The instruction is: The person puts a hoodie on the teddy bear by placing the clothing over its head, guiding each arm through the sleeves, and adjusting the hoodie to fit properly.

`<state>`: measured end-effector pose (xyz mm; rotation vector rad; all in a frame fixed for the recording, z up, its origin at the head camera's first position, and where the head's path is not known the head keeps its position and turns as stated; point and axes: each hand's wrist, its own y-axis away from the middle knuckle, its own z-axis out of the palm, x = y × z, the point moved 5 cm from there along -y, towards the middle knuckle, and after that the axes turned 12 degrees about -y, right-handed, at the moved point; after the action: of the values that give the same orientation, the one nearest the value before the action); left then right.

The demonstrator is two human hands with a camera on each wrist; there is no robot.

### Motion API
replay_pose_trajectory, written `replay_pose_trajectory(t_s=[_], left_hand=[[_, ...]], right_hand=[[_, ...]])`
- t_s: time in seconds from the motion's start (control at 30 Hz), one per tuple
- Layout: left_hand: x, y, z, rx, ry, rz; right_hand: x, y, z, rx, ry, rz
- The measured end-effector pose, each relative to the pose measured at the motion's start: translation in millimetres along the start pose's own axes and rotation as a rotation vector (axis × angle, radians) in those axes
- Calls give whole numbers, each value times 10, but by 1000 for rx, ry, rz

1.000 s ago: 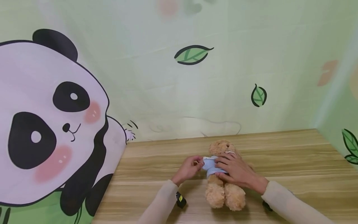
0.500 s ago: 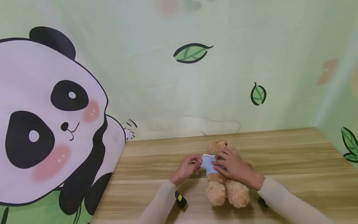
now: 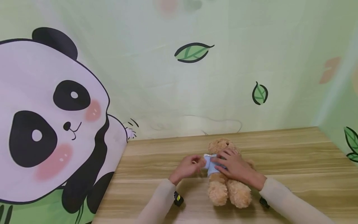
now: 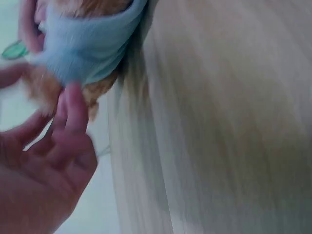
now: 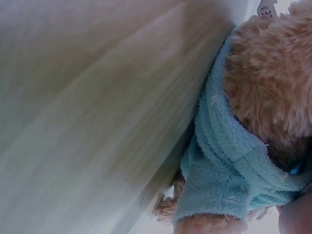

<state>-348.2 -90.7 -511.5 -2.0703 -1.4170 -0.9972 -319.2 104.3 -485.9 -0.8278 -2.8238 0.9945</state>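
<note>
A light-brown teddy bear (image 3: 218,188) in a light-blue shirt (image 3: 213,168) lies on its back, head toward the wall. My left hand (image 3: 188,168) pinches its arm at the sleeve cuff, where a brown paw shows. In the left wrist view, the left fingers (image 4: 75,109) touch the cuff and the thumb is across the paw. My right hand (image 3: 233,166) rests on the bear's chest with spread fingers, covering part of the shirt. In the right wrist view, the bear's other sleeve (image 5: 214,190) and furry side are close; only a bit of that hand shows.
The bear lies on a wood-grain table (image 3: 156,155). Black wrist devices hang by both sleeves, one by the left cuff (image 3: 178,199). Behind the table stands a pale-green wall (image 3: 156,87) printed with a panda (image 3: 81,130) and leaves. A white tag (image 5: 266,9) shows by the bear's fur.
The right hand has slid slightly up and left on the bear's chest. The left fingers have shifted at the cuff, and more paw shows. The bear's legs have swung a little right.
</note>
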Motion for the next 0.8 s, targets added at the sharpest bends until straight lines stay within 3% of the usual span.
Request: replay_pose_trajectory(t_s=[0.1, 0.17, 0.3, 0.43, 0.57, 0.8], left_hand=[[70, -9, 5, 86, -126, 88], [74, -14, 11, 138, -149, 108], [-27, -38, 38, 184, -45, 54], [-132, -58, 65, 162, 107, -26], [-143, -53, 68, 120, 172, -36], [95, -11, -10, 115, -24, 63]], right_hand=[[-12, -3, 7, -11, 12, -6], [-17, -10, 13, -9, 9, -5], [-15, -16, 13, 6, 12, 24], [-14, -3, 4, 6, 13, 59], [-35, 5, 11, -6, 33, 37], [-71, 23, 31, 29, 84, -125]])
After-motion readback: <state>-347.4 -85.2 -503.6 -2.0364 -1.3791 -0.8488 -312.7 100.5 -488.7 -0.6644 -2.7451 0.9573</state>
